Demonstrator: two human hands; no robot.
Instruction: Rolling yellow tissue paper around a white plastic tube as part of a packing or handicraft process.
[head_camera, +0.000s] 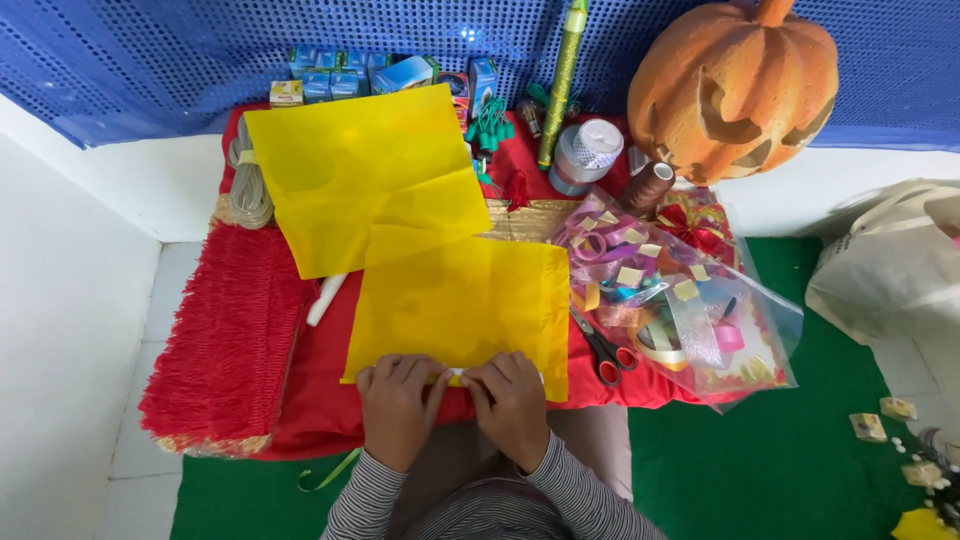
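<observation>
Fingertips of our left hand (398, 398) and right hand (512, 400) pinch the near edge of the yellow tissue sheet (462, 305) on the red cloth (330, 400), mid-fold; we judge creasing needs even pressure.

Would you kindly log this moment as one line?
left hand: pinching yellow sheet near edge | right hand: same edge | scissors: right of sheet

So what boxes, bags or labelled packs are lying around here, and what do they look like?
Small boxes: row at the table's far edge, blue and teal, one pale yellow at the left end.
Clear plastic bag: right of the yellow paper, holding coloured ribbon rolls.
Whitish bag: floor at right, soft and crumpled.
</observation>
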